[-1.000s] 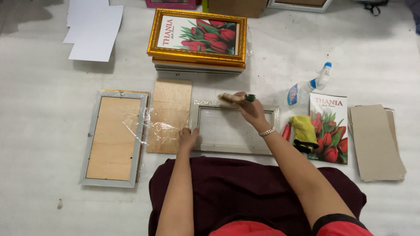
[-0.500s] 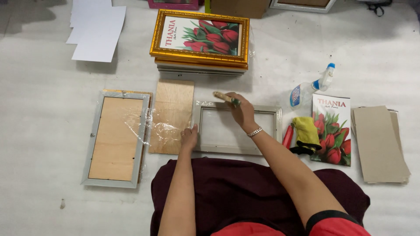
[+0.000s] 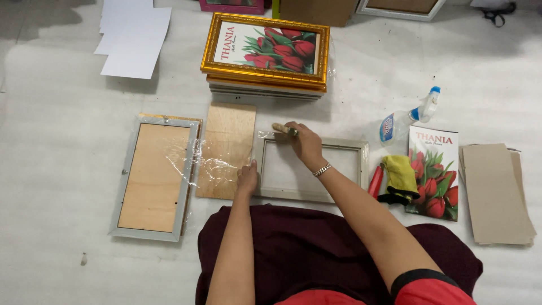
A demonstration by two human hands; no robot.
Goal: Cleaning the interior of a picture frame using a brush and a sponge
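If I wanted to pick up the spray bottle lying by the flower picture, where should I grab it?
Probably grab the spray bottle around its clear middle body, coming down from above. It lies on its side on the floor, blue nozzle pointing up and away, so the round body faces up. The side toward the flower print is crowded, so fingers fit best across the body. The nozzle end looks thin to hold.

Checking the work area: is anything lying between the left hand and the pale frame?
Nothing visible. The left hand already rests on the pale frame at its left edge; the right hand holds a small tool at its top-left corner.
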